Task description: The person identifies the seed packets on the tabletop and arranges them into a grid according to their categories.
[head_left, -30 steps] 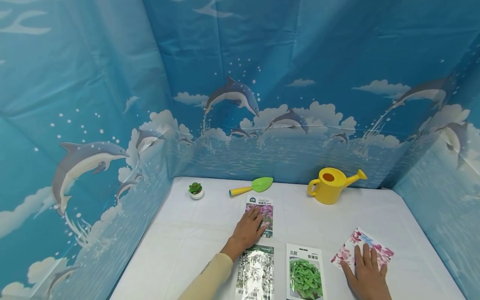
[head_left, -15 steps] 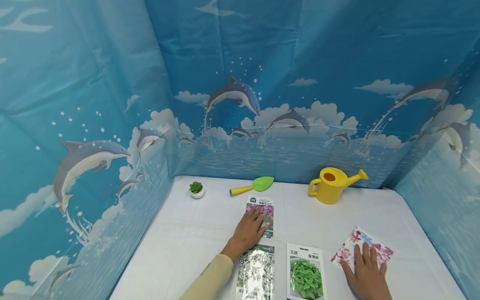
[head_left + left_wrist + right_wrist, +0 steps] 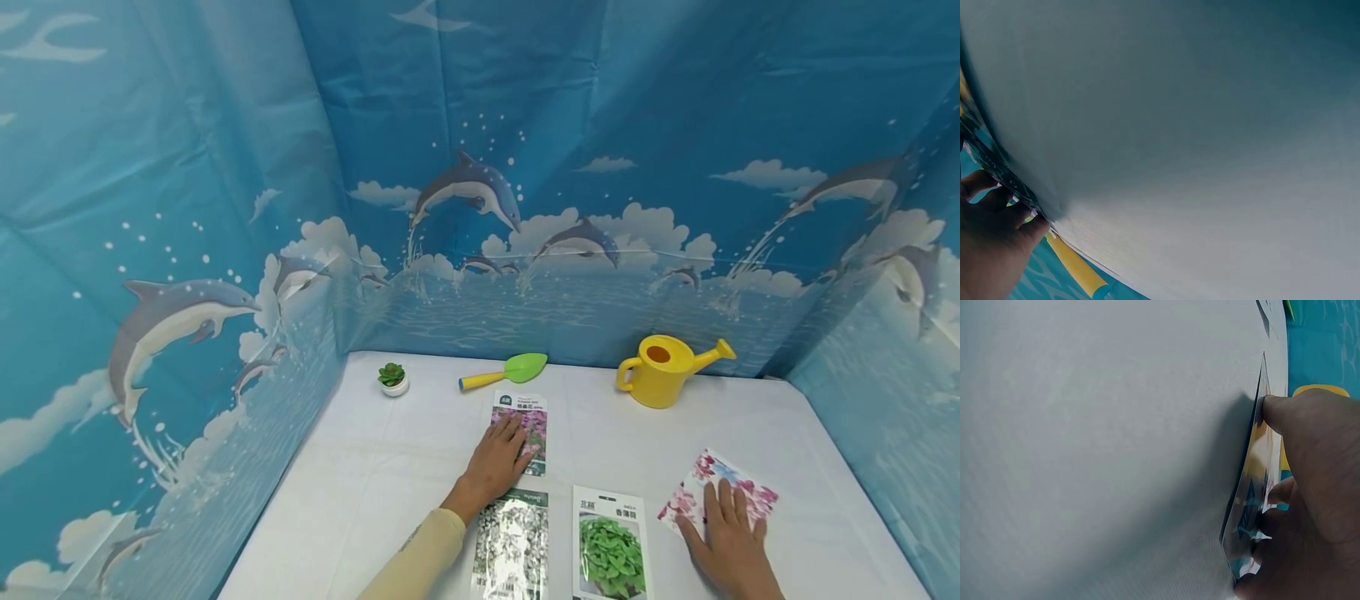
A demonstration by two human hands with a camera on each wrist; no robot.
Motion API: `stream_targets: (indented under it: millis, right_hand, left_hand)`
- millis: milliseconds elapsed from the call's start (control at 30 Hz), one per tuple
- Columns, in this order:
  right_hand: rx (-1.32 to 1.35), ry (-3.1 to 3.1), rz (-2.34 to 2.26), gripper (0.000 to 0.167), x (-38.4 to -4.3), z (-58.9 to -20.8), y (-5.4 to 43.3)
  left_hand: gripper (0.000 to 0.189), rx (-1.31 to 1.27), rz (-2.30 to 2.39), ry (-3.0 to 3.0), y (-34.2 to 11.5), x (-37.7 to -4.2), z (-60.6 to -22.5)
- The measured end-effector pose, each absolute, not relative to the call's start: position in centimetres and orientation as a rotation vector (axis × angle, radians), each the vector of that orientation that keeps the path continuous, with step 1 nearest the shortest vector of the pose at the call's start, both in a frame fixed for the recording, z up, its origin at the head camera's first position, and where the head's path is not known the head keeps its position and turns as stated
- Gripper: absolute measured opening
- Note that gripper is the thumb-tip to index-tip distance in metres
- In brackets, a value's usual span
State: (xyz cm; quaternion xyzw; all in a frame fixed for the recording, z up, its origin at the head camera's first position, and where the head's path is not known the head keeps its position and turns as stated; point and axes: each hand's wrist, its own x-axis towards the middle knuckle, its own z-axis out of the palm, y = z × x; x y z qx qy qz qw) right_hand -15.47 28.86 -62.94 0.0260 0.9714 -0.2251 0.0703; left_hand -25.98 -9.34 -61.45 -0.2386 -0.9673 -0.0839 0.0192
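Observation:
My left hand [image 3: 491, 468] rests, fingers extended, on a seed packet [image 3: 536, 429] printed with pink-purple flowers, covering part of its lower left. The left wrist view catches those fingers [image 3: 1036, 230] along the packet's dark edge. At the right, my right hand [image 3: 729, 537] lies with spread fingers over a thin square card [image 3: 684, 502] with pink blossoms and a blue patch. In the right wrist view the thumb [image 3: 1277, 412] touches this glossy card [image 3: 1254, 481], seen nearly edge-on. Between the hands lie a seed packet with green leaves [image 3: 611, 557] and a grey-white flowered one [image 3: 512, 546].
Along the back of the white table [image 3: 592, 450] stand a small potted succulent [image 3: 392, 380] and a yellow watering can [image 3: 657, 375]. A green trowel with a yellow handle [image 3: 504, 372] lies between them. Blue dolphin-print curtains [image 3: 487, 308] enclose the table's back and sides.
My right hand has slid slightly left and away from me, and the blossom card has shifted with it. The left hand and its seed packet stay in place.

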Motion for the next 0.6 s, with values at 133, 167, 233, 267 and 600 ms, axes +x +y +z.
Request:
stream_targets:
  millis: [133, 167, 233, 267, 600]
  right_hand:
    - [0.048, 2.943, -0.667, 0.098, -15.8, -63.0, 28.9]
    - [0.038, 2.951, -0.659, 0.098, -15.8, -63.0, 28.9]
    - [0.028, 2.962, -0.656, 0.099, -16.1, -63.0, 28.9]
    - [0.027, 2.964, -0.655, 0.100, -16.2, -63.0, 28.9]
    - [0.015, 2.944, -0.653, 0.107, -17.3, -63.2, 29.2]
  left_hand:
    - [0.047, -0.740, -0.266, -2.999, -9.4, -26.0, -61.6]
    - [0.047, -0.741, -0.267, -3.000, -9.4, -26.0, -61.6]
    - [0.046, -0.743, -0.273, -2.996, -9.4, -26.1, -61.7]
    - [0.046, -0.743, -0.277, -2.995, -9.4, -26.1, -61.7]
    - [0.049, -0.739, -0.279, -3.014, -9.4, -26.0, -61.7]
